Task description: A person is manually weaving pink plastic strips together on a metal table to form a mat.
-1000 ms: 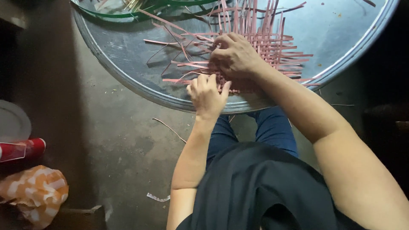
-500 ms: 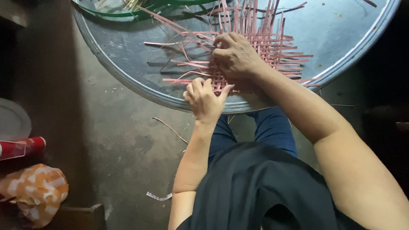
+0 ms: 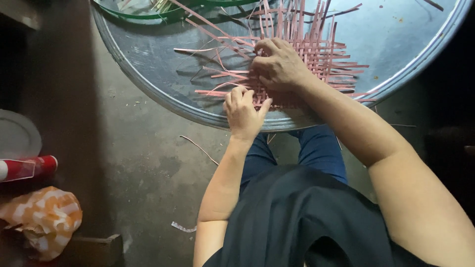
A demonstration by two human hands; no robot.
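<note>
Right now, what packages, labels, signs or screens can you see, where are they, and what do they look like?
Red can: lying on its side at the far left of the floor, cylindrical, red with a white label panel.
Orange-and-white checked bag: crumpled on the floor just below the can, soft and rounded.
No signs or screens in view.

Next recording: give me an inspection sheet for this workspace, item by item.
Surface: round metal tray, resting over the person's knees.
Job's things: woven mat of pink strips, loose ends sticking out on all sides.
Clutter: stray strip and a small scrap on the concrete floor.
Hands: left hand pinches the mat's near edge; right hand presses down on the weave.
Cables: nothing seen.
Surroundings: green hoop at the tray's far edge; red can, orange checked cloth and pale plate at left.
</note>
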